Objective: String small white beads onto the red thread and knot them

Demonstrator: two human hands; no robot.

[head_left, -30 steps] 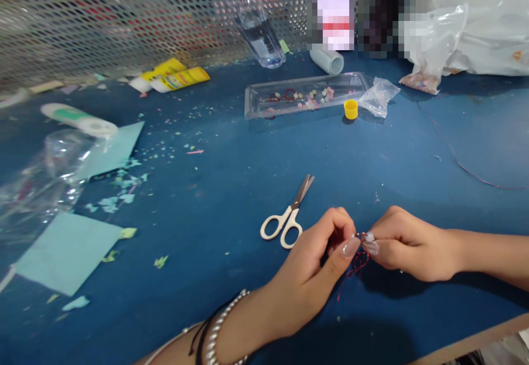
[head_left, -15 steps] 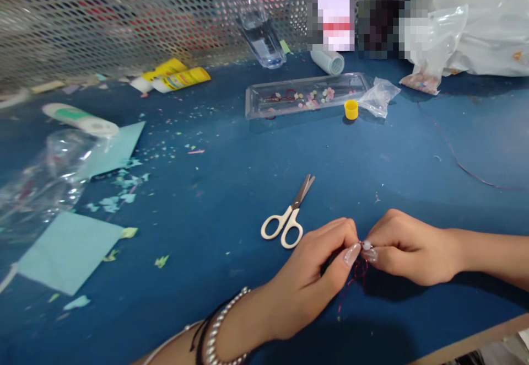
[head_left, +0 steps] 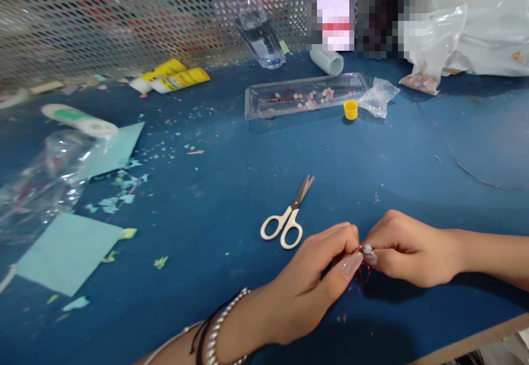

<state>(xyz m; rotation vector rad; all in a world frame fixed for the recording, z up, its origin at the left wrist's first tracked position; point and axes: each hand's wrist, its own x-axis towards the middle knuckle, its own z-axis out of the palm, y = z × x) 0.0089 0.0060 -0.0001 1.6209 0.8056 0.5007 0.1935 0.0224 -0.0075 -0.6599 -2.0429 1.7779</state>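
Observation:
Near the table's front edge, my right hand pinches a small pale bead between thumb and forefinger. Thin red wire or thread runs from the bead to my left hand, whose thumb and forefinger are pinched on it. A loose loop and a tail of the red strand hang below the fingertips. The two hands almost touch. Just left of them lies a pair of white-handled scissors, blades slightly apart and pointing away from me.
A clear plastic tray holds beads and red strands at the back, with a yellow cap beside it. Yellow glue sticks, light-blue paper and scraps lie left. A bottle leans against the mesh; plastic bags stand back right.
My left thumb and fingertips have shifted slightly down and right, closer to the bead. The hanging red tail has swung a little to the right. My right hand is nearly still.

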